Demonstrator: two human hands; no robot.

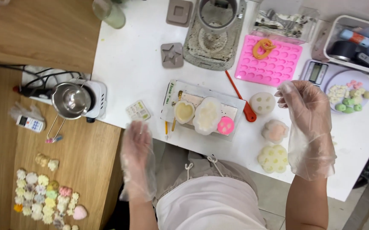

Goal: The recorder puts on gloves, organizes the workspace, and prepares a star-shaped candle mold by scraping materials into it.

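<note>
Left hand: the left hand (136, 147) wears a loose clear plastic glove, fingers spread and blurred, holding nothing, hovering at the near edge of the white table (129, 64).
Right hand: the right hand (306, 110) is also gloved, open with fingers loosely curled, empty, raised above the table's near right part.
Hands together: well apart, one on each side of the tray.
Between the hands: a white tray (201, 108) carries a heart mould (184, 111) filled with pale yellow wax, a larger cloudy mould (208, 115) and a small pink mould (225, 125).
Just left of the right hand: a round white mould (262, 102), a flower-shaped mould with a peach filling (275, 130) and a pale yellow flower mould (273, 158).
Beyond the right hand: a pink dimpled mat (274, 64), a red spatula (242, 100), and a scale (342, 83) bearing small white, pink and green pieces.
Left of the left hand: a metal pitcher (70, 101) on a white hotplate (97, 96).
Near left: rows of small pastel flower pieces (43, 198) lie on the wooden surface (86, 162).
</note>
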